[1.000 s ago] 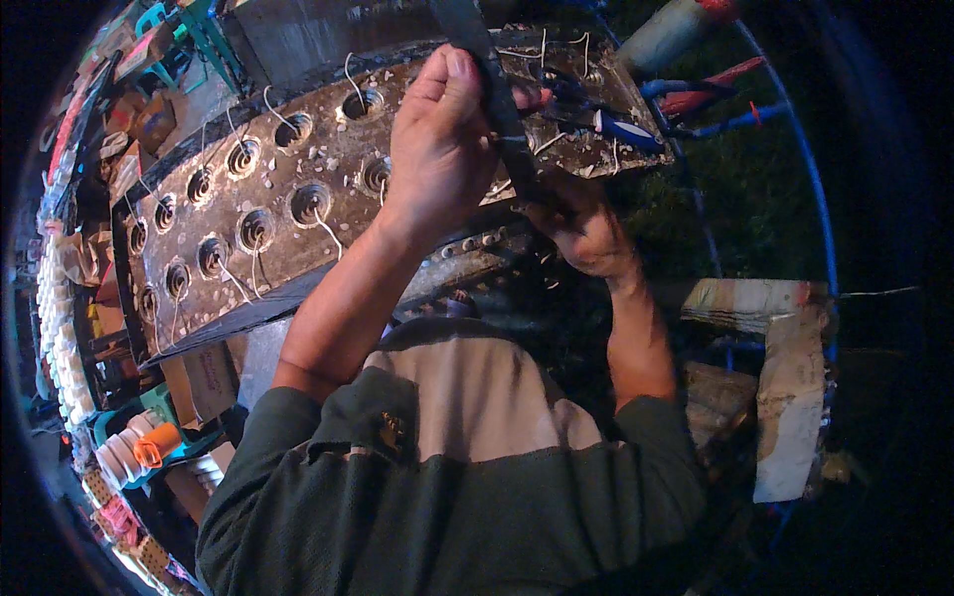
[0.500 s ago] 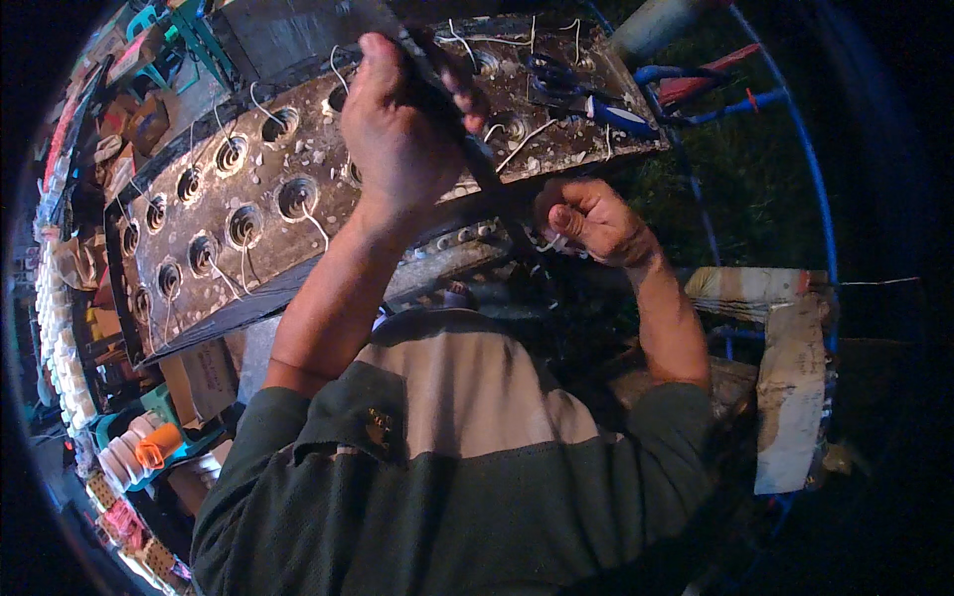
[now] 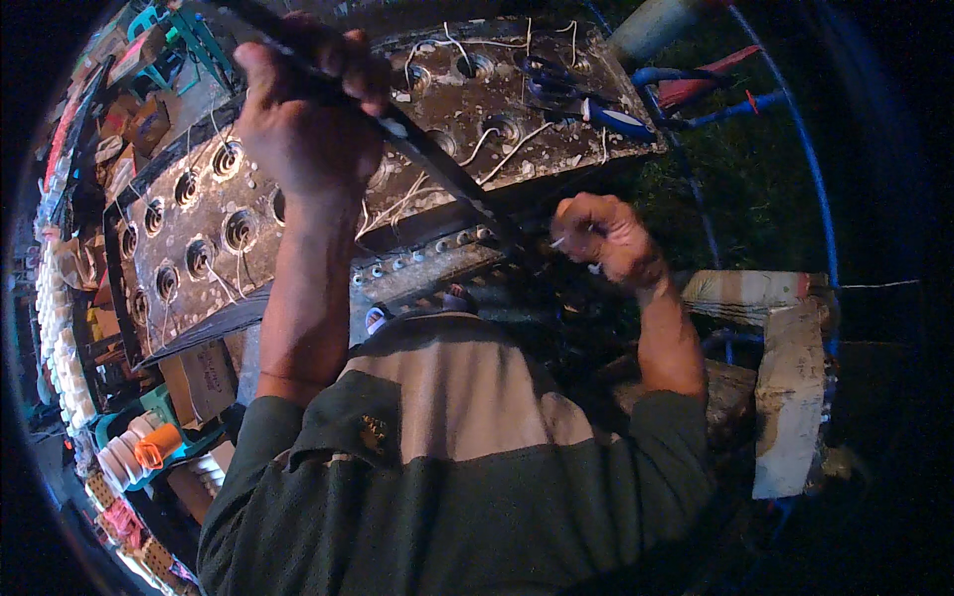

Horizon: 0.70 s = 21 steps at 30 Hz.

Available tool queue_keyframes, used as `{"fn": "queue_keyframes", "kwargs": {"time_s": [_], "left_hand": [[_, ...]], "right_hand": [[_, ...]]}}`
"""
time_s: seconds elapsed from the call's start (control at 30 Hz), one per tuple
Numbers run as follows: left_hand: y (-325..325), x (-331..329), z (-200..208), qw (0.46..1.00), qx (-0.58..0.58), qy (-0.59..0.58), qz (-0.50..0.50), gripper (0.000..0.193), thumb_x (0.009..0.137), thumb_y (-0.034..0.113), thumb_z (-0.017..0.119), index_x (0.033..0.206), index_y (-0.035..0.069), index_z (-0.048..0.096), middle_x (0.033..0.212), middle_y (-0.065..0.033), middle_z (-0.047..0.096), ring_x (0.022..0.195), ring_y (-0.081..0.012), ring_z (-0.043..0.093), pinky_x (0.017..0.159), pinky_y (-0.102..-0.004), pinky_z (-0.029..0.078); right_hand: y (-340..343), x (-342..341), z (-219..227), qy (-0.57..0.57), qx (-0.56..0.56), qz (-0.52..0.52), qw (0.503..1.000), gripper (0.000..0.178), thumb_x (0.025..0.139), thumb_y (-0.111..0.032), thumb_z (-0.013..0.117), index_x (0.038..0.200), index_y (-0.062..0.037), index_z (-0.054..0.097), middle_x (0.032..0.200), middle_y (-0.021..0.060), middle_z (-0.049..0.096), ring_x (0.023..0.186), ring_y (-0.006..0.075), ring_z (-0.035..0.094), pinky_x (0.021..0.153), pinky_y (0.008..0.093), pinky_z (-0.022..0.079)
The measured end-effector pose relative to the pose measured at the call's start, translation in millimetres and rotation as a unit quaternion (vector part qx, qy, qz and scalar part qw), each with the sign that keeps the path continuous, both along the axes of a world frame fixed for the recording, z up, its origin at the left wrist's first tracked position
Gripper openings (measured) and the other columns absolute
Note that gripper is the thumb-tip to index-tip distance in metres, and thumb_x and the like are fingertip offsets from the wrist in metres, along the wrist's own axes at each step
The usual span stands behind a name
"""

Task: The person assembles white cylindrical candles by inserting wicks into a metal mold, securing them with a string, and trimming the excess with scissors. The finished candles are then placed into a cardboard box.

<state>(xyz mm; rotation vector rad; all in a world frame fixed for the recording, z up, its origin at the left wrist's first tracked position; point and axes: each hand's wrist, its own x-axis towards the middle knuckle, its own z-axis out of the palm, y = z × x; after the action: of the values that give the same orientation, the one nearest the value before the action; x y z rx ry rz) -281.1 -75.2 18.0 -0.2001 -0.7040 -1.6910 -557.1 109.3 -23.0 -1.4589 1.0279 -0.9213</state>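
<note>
My left hand (image 3: 308,139) is raised over a brown, pitted slab (image 3: 328,169), its fingers closed around a long dark bar (image 3: 437,164). That bar slants from the upper left down toward my right hand. White cords (image 3: 497,164) poke out of round, ringed holes (image 3: 239,230) in the slab, and pale crumbs lie on it. Off the slab's near right edge, my right hand (image 3: 616,238) is closed in a pinch on a small white piece that I cannot make out well. A row of small white knobs (image 3: 417,256) runs beneath the slab's near edge.
Scissors (image 3: 547,79) and a blue-and-white handled tool (image 3: 616,119) lie at the slab's far right. Blue tubing (image 3: 820,199) curves along the right, near bent cardboard (image 3: 790,397). White stacked cups and an orange cup (image 3: 157,447) stand at lower left, beside a cardboard box (image 3: 199,382).
My left hand has moved left with the bar, which now slants more and uncovers the middle of the slab. My right hand has turned slightly and stays near the same spot.
</note>
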Motion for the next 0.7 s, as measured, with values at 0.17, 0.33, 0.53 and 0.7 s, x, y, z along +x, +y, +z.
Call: {"fn": "queue_keyframes", "kwargs": {"time_s": [0.17, 0.33, 0.53, 0.7], "left_hand": [[-5.5, 26.0, 6.9, 0.999, 0.034, 0.003, 0.023, 0.048, 0.107, 0.055, 0.043, 0.110, 0.011, 0.060, 0.082, -0.0033, 0.048, 0.075, -0.0199, 0.045, 0.060, -0.0322, 0.040], [-16.2, 52.6, 11.0, 0.998, 0.031, 0.027, 0.043, 0.047, 0.105, 0.051, 0.048, 0.107, 0.005, 0.059, 0.080, -0.0039, 0.045, 0.074, -0.0199, 0.043, 0.060, -0.0330, 0.039], [-23.9, 66.5, 9.3, 0.996, 0.034, 0.031, 0.077, 0.042, 0.104, 0.041, 0.052, 0.102, 0.000, 0.057, 0.078, -0.0055, 0.041, 0.072, -0.0196, 0.041, 0.058, -0.0311, 0.040], [-30.6, 71.9, 9.5, 0.986, 0.090, 0.024, 0.137, 0.033, 0.103, 0.032, 0.052, 0.101, -0.001, 0.055, 0.077, -0.0049, 0.040, 0.071, -0.0188, 0.040, 0.057, -0.0310, 0.038]], "right_hand": [[12.2, -5.1, -5.8, 0.251, -0.034, -0.056, 0.966, 0.016, 0.092, -0.010, 0.072, 0.104, -0.0019, 0.066, 0.087, 0.0050, 0.064, 0.083, 0.0158, 0.062, 0.071, 0.0324, 0.049], [13.9, 8.8, -19.4, 0.260, -0.146, -0.060, 0.953, 0.017, 0.091, -0.008, 0.077, 0.104, -0.0036, 0.066, 0.091, 0.0078, 0.063, 0.078, 0.0208, 0.062, 0.070, 0.0330, 0.050], [2.7, 23.5, -13.4, 0.217, -0.214, -0.060, 0.951, 0.014, 0.096, -0.011, 0.072, 0.103, -0.0032, 0.062, 0.088, 0.0093, 0.062, 0.074, 0.0205, 0.059, 0.067, 0.0325, 0.050], [11.3, -13.7, -7.5, -0.299, 0.046, -0.122, 0.945, 0.011, 0.097, -0.005, 0.063, 0.107, -0.0089, 0.064, 0.085, 0.0008, 0.059, 0.065, 0.0076, 0.047, 0.056, 0.0245, 0.041]]}}
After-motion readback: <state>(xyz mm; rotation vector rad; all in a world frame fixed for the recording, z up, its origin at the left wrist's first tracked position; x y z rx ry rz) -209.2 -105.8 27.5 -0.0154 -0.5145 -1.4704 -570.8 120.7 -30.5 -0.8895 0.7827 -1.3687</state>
